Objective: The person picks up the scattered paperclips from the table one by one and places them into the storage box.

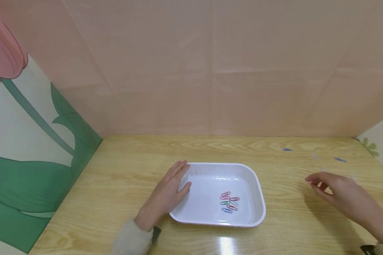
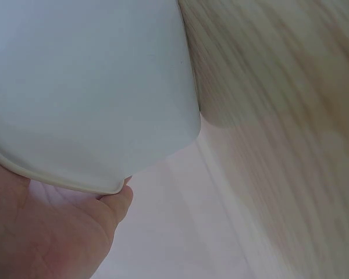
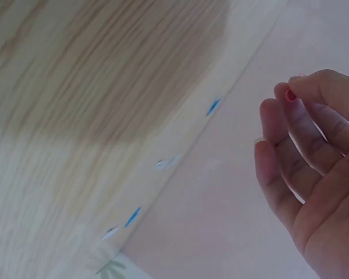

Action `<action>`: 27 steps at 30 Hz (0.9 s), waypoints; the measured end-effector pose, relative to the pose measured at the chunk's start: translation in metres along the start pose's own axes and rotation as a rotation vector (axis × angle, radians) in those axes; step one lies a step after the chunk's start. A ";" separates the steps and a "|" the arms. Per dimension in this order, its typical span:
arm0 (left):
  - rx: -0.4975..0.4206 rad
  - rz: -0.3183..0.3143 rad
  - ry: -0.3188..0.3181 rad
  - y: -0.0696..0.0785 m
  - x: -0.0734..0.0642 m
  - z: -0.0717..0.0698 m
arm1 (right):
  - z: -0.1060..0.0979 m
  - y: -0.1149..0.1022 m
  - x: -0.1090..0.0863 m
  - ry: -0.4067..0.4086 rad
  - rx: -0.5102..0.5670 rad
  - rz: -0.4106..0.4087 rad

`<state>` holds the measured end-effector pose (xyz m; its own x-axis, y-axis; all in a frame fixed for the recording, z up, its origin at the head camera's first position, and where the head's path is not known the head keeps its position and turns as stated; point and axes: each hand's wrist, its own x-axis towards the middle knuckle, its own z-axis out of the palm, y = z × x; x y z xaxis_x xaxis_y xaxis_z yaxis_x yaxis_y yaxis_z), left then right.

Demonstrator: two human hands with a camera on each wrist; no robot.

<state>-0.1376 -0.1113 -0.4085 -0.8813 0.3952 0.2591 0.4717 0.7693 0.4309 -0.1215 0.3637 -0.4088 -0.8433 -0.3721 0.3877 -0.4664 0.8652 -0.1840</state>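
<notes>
A white rectangular tray (image 1: 202, 194) stands on the table with a small group of red, pink, green, blue and pale paper clips (image 1: 229, 203) in its right half. My left hand (image 1: 167, 193) holds the tray's left rim, its thumb over the inside and its fingers along the outer edge; the left wrist view shows the palm (image 2: 52, 238) against the rim. To the right of the tray, above the table, my right hand (image 1: 341, 191) pinches a red paper clip (image 3: 291, 95) between thumb and forefinger. The clip is mostly hidden by the fingertips.
Beyond the right hand, loose paper clips lie on the wood-grain table (image 1: 121, 184): a blue one (image 1: 287, 149), another blue one (image 1: 340, 160) and several pale ones (image 1: 315, 156). A pinkish sheet (image 1: 210, 88) rises behind the table; a flower-patterned panel (image 1: 35, 141) stands at left.
</notes>
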 end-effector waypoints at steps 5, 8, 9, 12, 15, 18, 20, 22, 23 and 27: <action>-0.002 0.008 0.005 0.000 0.000 0.000 | -0.002 -0.019 0.010 0.049 0.008 -0.054; -0.003 0.007 0.007 0.000 -0.001 -0.001 | -0.002 -0.031 0.016 0.075 0.027 -0.086; -0.004 0.006 0.007 0.000 -0.001 -0.001 | -0.002 -0.034 0.018 0.082 0.029 -0.094; -0.007 0.005 0.005 0.000 -0.001 -0.001 | -0.002 -0.046 0.023 0.087 0.046 -0.106; -0.008 0.007 0.003 0.000 0.000 0.000 | -0.001 -0.055 0.029 0.098 0.050 -0.142; -0.008 0.004 0.001 0.001 0.000 -0.001 | -0.001 -0.063 0.033 0.109 0.053 -0.181; -0.007 -0.002 -0.002 0.001 0.000 -0.001 | -0.001 -0.068 0.036 0.115 0.055 -0.199; -0.007 -0.011 -0.008 0.002 0.000 -0.002 | -0.001 -0.072 0.038 0.117 0.066 -0.205; -0.006 -0.014 -0.010 0.002 0.000 -0.003 | -0.001 -0.074 0.039 0.119 0.069 -0.207; 0.001 -0.012 -0.009 0.002 -0.001 -0.002 | -0.002 -0.083 0.042 0.115 0.075 -0.220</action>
<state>-0.1361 -0.1110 -0.4063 -0.8872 0.3903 0.2460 0.4609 0.7746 0.4330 -0.1179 0.2773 -0.3756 -0.6853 -0.5048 0.5248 -0.6577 0.7385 -0.1485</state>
